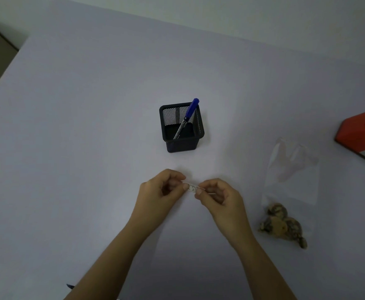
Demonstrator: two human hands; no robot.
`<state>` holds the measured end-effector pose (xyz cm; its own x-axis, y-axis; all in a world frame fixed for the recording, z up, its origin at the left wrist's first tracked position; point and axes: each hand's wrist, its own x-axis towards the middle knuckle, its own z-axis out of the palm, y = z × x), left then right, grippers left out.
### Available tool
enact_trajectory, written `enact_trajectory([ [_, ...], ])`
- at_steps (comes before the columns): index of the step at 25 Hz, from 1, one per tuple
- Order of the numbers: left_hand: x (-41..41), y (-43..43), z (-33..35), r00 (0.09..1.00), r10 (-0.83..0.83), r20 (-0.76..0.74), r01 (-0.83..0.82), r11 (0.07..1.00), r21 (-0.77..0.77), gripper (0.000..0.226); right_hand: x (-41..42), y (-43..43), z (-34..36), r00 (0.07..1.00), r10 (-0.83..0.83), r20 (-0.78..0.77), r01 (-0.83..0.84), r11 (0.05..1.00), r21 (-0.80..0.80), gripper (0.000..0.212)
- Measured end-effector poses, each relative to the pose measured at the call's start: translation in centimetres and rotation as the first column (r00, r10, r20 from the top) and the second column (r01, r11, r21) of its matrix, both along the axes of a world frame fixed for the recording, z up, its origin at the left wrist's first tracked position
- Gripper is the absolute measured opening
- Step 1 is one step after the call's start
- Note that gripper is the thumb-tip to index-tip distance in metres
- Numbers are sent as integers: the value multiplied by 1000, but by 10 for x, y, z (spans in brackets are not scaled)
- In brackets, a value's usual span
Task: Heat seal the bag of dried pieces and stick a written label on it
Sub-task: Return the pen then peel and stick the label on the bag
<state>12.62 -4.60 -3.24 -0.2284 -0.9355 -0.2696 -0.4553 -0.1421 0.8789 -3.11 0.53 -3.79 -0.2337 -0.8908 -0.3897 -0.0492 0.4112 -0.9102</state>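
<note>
A small white paper label with dark handwriting on it is held just above the pale tabletop, on the near side of the black square wire-mesh pen holder and a short way from it. The left hand pinches the label's left end between thumb and curled fingers. The right hand pinches the right end in the same way, and a thin pale strip sticks out past its fingertips. Whether that strip is backing paper or part of the label cannot be told. Both forearms reach in from the near edge of the view, bare to the wrist.

The pen holder stands upright, and a blue-capped marker pen leans in it with its cap rising past the far right corner of the rim.

To the right of the pen holder and nearer the person lies a clear plastic bag, flat on the tabletop and well apart from both hands. Its upper part looks crumpled and see-through. The brown, mottled dried pieces are bunched in its near end. Whether the bag's mouth is sealed cannot be made out.

Further right of the pen holder, cut off by the edge of the view, sits an orange box-shaped machine on the tabletop.
</note>
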Motion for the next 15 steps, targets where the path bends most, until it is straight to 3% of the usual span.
enact_trajectory([
  [4,-5,10,10,992,109,-68,-114,990,-77,18,7,-1,12,974,-126,187,124,992,19,9],
  [8,-7,19,16,983,159,-92,-172,972,-159,21,10,-2,21,953,-175,246,177,984,13,11],
  [13,-8,23,15,994,107,20,-83,869,-488,26,11,-3,28,937,-182,298,191,982,-1,12],
  [15,-9,23,13,993,107,45,-65,835,-547,25,11,-3,28,935,-180,304,193,981,-12,12],
])
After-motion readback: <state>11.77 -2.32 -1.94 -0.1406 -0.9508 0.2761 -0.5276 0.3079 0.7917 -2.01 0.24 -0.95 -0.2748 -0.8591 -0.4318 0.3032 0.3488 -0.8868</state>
